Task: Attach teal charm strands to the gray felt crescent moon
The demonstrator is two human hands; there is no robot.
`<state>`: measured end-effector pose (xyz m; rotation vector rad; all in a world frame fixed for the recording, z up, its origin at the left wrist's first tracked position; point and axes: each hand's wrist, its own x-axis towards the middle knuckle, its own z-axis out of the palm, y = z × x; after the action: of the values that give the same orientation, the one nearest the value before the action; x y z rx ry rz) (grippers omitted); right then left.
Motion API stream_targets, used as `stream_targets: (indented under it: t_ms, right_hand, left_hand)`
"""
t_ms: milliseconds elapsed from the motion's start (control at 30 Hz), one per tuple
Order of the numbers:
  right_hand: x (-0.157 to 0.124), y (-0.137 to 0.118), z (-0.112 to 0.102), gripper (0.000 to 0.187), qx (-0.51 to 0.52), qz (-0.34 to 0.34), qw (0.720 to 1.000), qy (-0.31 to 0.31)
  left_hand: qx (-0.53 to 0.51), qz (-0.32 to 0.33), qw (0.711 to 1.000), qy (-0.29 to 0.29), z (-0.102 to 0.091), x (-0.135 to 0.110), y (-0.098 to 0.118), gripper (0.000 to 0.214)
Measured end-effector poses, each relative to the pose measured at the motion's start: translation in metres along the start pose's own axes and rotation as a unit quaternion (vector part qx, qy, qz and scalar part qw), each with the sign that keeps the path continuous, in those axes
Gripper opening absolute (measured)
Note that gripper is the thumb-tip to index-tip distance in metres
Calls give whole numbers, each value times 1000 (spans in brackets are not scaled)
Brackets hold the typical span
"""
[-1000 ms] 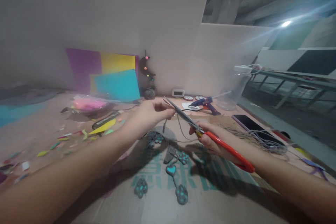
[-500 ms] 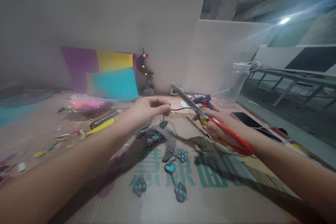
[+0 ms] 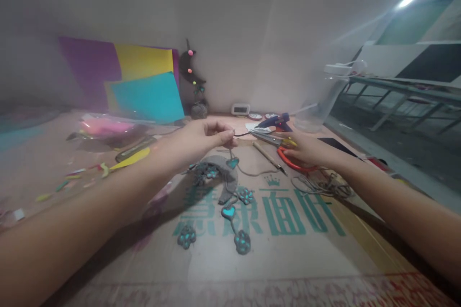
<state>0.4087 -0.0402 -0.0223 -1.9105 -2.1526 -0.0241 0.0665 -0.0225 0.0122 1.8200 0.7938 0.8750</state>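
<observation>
My left hand (image 3: 212, 135) pinches a thin cord above the cardboard, and a small grey-edged teal heart (image 3: 232, 163) hangs just below the fingertips. Low at the right, my right hand (image 3: 306, 148) is on the red-handled scissors (image 3: 266, 137), whose blades point left towards the glue gun (image 3: 275, 122). Whether the scissors rest on the table is hard to tell. Under my left hand lies a grey crescent moon (image 3: 227, 183) with teal-dotted pieces on it. Nearer me are a second teal heart (image 3: 228, 212) corded to a paw-like piece (image 3: 242, 242), and a loose paw-like piece (image 3: 186, 236).
A pen-like tool (image 3: 266, 156) and a tangle of cord (image 3: 324, 184) lie on the cardboard (image 3: 281, 259). Behind stand coloured sheets (image 3: 146, 98), a decorated crescent (image 3: 187, 69), a small white clock-like device (image 3: 240, 109) and a clear plastic jug (image 3: 317, 100). Scraps litter the left.
The scissors have come down from a raised, tilted position to near table level, with my right hand on them. My left hand keeps its pinch on the cord. The view has tilted downward.
</observation>
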Motion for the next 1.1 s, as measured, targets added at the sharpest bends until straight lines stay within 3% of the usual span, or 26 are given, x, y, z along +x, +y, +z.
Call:
stream_targets:
  t_ms: [133,233,367,467,633,800,967,1100]
  right_hand:
    - [-5,-17,-14,39,-37,3,999,-3]
    - [-17,-50,-23,24,-2,-68,998,9]
    - [-26,-95,-17,31,62,-118,989,-60]
    - [-11,-113,-3,31,101,-110,985,-89]
    - [29,-125,26,23,152,-127,977,-82]
    - [38,-136,46,10,187,-105,975,-50]
    - [30,-126,34,11,266,-58,962,-12]
    - [10,-113,12,9,420,-8,907,-1]
  left_hand:
    - [71,-7,997,34,-3,0,2,33]
    - [82,-14,995,60,-5,0,2,33]
    - [74,-3,994,79,-9,2,-2,36]
    - [72,-3,995,74,-10,4,-5,37]
    - [61,-1,997,52,-8,6,-8,32]
    - [56,4,997,50,-12,8,-13,33]
    - [31,11,998,56,-12,10,-14,33]
    - [-49,-10,998,36,0,15,-14,30]
